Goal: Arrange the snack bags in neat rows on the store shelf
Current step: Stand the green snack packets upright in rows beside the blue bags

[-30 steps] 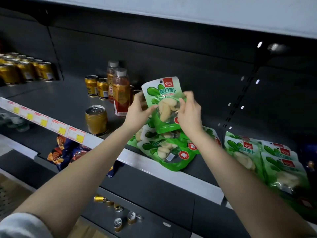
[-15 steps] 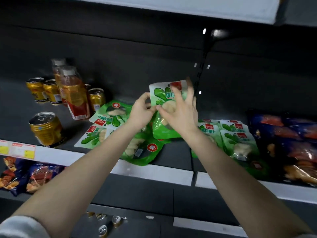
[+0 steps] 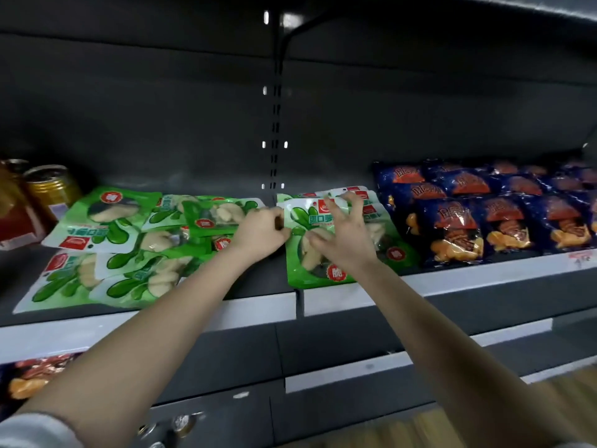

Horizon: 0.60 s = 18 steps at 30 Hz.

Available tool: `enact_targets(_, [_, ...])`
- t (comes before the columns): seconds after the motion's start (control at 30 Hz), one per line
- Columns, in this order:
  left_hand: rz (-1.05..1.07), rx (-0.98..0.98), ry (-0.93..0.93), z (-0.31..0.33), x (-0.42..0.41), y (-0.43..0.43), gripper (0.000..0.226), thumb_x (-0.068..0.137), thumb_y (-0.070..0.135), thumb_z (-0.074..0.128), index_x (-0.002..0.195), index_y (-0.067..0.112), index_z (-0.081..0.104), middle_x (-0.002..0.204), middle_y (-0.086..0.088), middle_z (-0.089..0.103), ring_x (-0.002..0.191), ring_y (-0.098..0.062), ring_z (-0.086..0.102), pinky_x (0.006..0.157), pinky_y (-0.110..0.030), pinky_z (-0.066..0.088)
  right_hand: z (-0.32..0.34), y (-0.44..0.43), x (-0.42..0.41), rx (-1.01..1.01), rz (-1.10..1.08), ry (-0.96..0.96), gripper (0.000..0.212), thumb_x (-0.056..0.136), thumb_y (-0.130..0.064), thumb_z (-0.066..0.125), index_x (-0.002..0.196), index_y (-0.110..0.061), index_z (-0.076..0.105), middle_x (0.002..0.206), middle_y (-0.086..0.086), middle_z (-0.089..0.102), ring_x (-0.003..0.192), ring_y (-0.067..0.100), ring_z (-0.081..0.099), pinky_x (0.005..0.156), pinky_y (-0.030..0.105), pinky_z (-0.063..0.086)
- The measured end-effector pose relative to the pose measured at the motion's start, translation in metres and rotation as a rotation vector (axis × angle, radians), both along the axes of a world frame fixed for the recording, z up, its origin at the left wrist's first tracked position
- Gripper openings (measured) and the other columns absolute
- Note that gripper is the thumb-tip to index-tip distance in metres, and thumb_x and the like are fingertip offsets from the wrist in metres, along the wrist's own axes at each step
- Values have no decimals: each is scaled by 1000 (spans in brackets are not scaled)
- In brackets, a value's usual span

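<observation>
Head cam: two bare arms reach onto the middle tier of a dark store shelf.
Left hand: fingers curled, pinching the left edge of the green bag.
Right hand: fingers spread and bent, tips resting on the bag's upper half. Pressing it flat, not gripping.
Green bag: lies face up on a small stack of the same bags, just right of the shelf joint, with its bottom end at the front lip.
Done: the stack reads as one started row, its bags roughly squared and their top edges stepped toward the back wall. Blue bags to its right already sit in tidy overlapping rows.
Left to do: the loose pile of green bags left of the joint is still a mess, bags skewed, overlapping, some turned sideways or upside down. All of it needs straightening.
Progress: early, my estimate. One bag going down, most of the green ones untouched.
Writing, green bags: red square logo at the top, white Chinese characters on a green band, partly covered by the right hand. Round red seal near the bottom reads 脆.
Writing, blue bags: characters on an orange patch, too blurred to read.
Price tag: red marks on the lip at far right, unreadable.
Other: gold can at far left of the tier. More snack bags on the tier below.
</observation>
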State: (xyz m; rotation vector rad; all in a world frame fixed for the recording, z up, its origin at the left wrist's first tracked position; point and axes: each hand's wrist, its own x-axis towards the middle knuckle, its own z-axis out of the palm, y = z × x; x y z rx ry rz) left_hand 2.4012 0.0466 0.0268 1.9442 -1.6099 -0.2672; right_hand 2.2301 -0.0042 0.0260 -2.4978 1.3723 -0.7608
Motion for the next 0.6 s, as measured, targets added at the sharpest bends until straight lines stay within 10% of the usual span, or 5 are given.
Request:
enact_targets(0.17, [-34, 72, -170, -19, 6, 2, 17, 81, 20, 61, 96, 13, 65, 115, -12, 61, 111, -33, 52, 103, -37, 35, -15, 3, 4, 54, -2, 222, 68, 85, -49, 54, 144, -23, 35, 151, 4, 10, 135, 30, 22, 108, 48, 26])
enact_targets(0.4, [18, -35, -67, -39, 5, 5, 16, 83, 23, 59, 93, 14, 67, 117, -5, 61, 113, -29, 49, 103, -30, 27, -17, 7, 11, -46, 10, 435, 74, 83, -48, 8, 145, -20, 37, 157, 6, 17, 146, 33, 2, 116, 52, -1])
enact_targets(0.6, [-30, -77, -47, -39, 4, 7, 16, 85, 25, 59, 92, 14, 68, 114, -3, 61, 112, -29, 48, 103, -32, 27, -14, 15, 10, -49, -9, 437, 63, 90, -43, 20, 131, -7, 52, 139, 12, 50, 138, 31, 31, 114, 41, 22])
